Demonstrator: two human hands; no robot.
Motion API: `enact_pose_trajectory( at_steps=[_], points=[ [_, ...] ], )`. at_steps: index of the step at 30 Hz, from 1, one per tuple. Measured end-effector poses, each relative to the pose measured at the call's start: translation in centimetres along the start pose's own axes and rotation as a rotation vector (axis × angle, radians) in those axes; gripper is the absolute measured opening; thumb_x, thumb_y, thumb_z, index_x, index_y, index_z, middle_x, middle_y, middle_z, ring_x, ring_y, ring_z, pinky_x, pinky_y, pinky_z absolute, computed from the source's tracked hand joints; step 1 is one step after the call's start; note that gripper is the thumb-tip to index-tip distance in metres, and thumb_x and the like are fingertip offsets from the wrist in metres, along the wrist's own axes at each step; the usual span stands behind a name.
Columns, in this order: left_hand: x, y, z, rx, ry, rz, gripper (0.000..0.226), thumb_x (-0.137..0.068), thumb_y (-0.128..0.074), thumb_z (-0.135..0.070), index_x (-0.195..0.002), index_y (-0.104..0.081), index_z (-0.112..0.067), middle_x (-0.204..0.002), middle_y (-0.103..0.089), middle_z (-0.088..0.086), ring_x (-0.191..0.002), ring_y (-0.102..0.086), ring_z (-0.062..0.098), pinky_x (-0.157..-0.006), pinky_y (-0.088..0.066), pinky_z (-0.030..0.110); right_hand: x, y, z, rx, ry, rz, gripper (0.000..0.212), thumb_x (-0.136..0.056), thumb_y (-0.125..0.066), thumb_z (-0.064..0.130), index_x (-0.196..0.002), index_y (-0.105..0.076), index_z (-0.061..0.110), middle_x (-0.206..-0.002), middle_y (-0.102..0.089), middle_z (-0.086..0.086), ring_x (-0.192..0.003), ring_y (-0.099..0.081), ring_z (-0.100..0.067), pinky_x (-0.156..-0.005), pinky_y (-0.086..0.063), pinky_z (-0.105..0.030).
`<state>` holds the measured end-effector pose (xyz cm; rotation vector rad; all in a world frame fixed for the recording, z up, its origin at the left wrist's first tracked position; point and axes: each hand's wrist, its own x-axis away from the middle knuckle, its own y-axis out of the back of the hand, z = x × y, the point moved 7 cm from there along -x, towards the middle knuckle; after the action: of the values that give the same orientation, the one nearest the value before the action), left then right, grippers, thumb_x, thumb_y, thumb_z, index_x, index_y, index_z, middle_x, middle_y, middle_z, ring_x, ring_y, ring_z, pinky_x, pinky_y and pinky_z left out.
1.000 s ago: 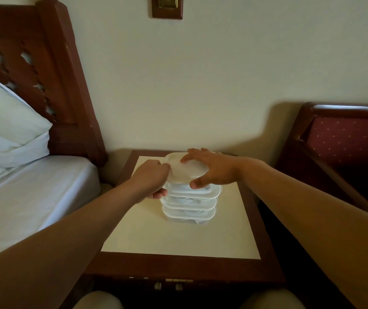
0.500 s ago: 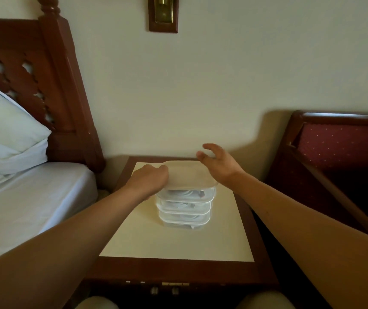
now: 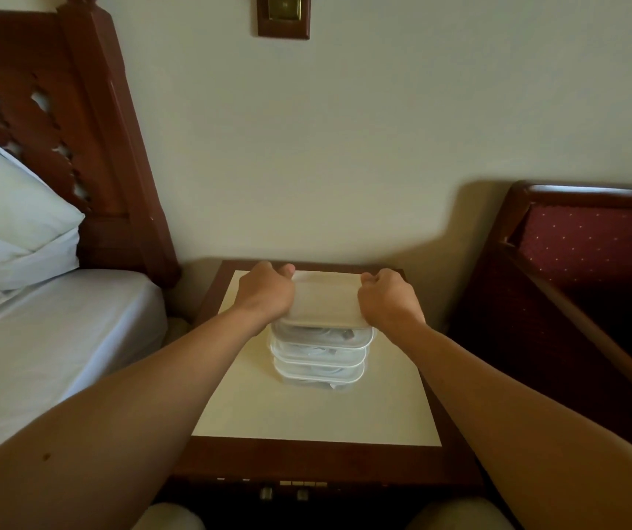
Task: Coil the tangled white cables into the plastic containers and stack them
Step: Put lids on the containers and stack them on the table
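Left hand (image 3: 264, 294) gripped top container's (image 3: 325, 304) left edge | right hand (image 3: 387, 300) gripped its right edge, fingers curled | stacked containers (image 3: 322, 357) stood on desk (image 3: 306, 411)

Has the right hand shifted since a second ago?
Yes. The right hand has moved off the lid top to its right edge, judged against the container stack.

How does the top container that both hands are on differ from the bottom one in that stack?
The top container is gripped by the left hand and right hand; the bottom container is untouched. The top one rests on other containers; the bottom one sits on the nightstand. The top one's lid faces the camera; the bottom one shows only its front edge. Both are pale plastic.
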<state>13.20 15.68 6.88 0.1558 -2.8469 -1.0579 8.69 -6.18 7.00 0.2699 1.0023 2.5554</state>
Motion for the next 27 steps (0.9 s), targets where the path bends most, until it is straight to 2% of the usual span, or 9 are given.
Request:
enact_pose_trajectory(
  at_steps=[3,9,12,14,16,18,21,24,27],
  points=[
    [-0.2,-0.1,0.1,0.019,0.004,-0.013,0.041,-0.104,-0.045,-0.043,-0.118,-0.058,-0.006,-0.124,-0.061,0.015,-0.110,-0.060,0.035,-0.078,-0.042,0.035,-0.3,-0.4,-0.3,-0.003,0.010,-0.009,0.033,-0.105,-0.043,0.031,-0.118,-0.064,0.010,-0.093,-0.061,-0.001,-0.090,-0.060,-0.025,-0.081,-0.049,-0.034],
    [-0.1,-0.1,0.7,0.149,0.075,-0.007,0.038,-0.098,-0.054,-0.048,-0.104,-0.062,-0.011,-0.116,-0.066,0.012,-0.098,-0.059,0.031,-0.078,-0.044,0.034,-0.5,-0.3,-0.3,-0.044,-0.029,-0.021,0.038,-0.103,-0.044,0.039,-0.111,-0.066,0.010,-0.106,-0.068,-0.009,-0.098,-0.064,-0.030,-0.088,-0.054,-0.039],
    [0.0,0.2,1.5,0.352,0.194,-0.013,0.053,-0.090,-0.064,-0.055,-0.119,-0.066,-0.011,-0.121,-0.067,0.009,-0.107,-0.063,0.032,-0.093,-0.053,0.036,-0.8,-0.2,-0.4,-0.078,-0.079,-0.015,0.042,-0.099,-0.050,0.043,-0.110,-0.068,0.007,-0.107,-0.070,-0.012,-0.094,-0.065,-0.031,-0.086,-0.056,-0.040],
    [0.5,0.7,2.0,0.448,0.260,-0.011,0.065,-0.086,-0.063,-0.064,-0.127,-0.063,-0.014,-0.117,-0.066,0.007,-0.102,-0.063,0.030,-0.094,-0.053,0.038,-0.7,0.0,-0.8,-0.225,-0.170,0.014,0.051,-0.096,-0.055,0.051,-0.120,-0.066,0.008,-0.108,-0.068,-0.008,-0.093,-0.063,-0.028,-0.082,-0.054,-0.041],
    [1.2,1.2,2.6,0.508,0.302,0.018,0.066,-0.086,-0.057,-0.074,-0.125,-0.062,-0.021,-0.106,-0.064,0.002,-0.093,-0.061,0.024,-0.089,-0.051,0.038,0.3,0.2,-1.6,-0.444,-0.294,0.085,0.069,-0.092,-0.056,0.066,-0.136,-0.057,0.013,-0.123,-0.062,-0.007,-0.108,-0.059,-0.029,-0.085,-0.046,-0.042],
    [2.5,0.9,3.5,0.533,0.343,0.134,0.073,-0.084,-0.055,-0.078,-0.136,-0.055,-0.027,-0.122,-0.059,0.002,-0.110,-0.058,0.027,-0.100,-0.048,0.045,1.4,0.1,-2.8,-0.509,-0.355,0.173,0.087,-0.086,-0.055,0.076,-0.150,-0.043,0.018,-0.146,-0.050,-0.008,-0.130,-0.048,-0.034,-0.101,-0.041,-0.048],
    [4.2,-0.7,5.3,0.553,0.392,0.402,0.096,-0.075,-0.060,-0.083,-0.155,-0.031,-0.041,-0.163,-0.025,0.009,-0.145,-0.032,0.045,-0.113,-0.028,0.069,3.5,-1.8,-6.0,-0.601,-0.489,0.383,0.113,-0.067,-0.063,0.086,-0.158,-0.026,0.031,-0.164,-0.024,-0.015,-0.145,-0.028,-0.049,-0.114,-0.028,-0.067],
    [5.0,-2.6,6.6,0.641,0.457,0.596,0.096,-0.074,-0.063,-0.079,-0.156,-0.027,-0.043,-0.161,-0.022,0.019,-0.139,-0.035,0.057,-0.109,-0.028,0.076,4.3,-4.1,-7.6,-0.724,-0.522,0.560,0.125,-0.057,-0.070,0.084,-0.160,-0.020,0.035,-0.167,-0.013,-0.021,-0.146,-0.021,-0.056,-0.115,-0.022,-0.071],
    [5.1,-3.7,6.5,0.707,0.435,0.686,0.076,-0.082,-0.059,-0.073,-0.147,-0.042,-0.038,-0.140,-0.048,0.024,-0.108,-0.061,0.056,-0.101,-0.043,0.070,4.1,-5.1,-7.3,-0.789,-0.481,0.634,0.111,-0.065,-0.067,0.081,-0.157,-0.029,0.029,-0.160,-0.027,-0.026,-0.139,-0.037,-0.054,-0.116,-0.028,-0.065]
  ],
)
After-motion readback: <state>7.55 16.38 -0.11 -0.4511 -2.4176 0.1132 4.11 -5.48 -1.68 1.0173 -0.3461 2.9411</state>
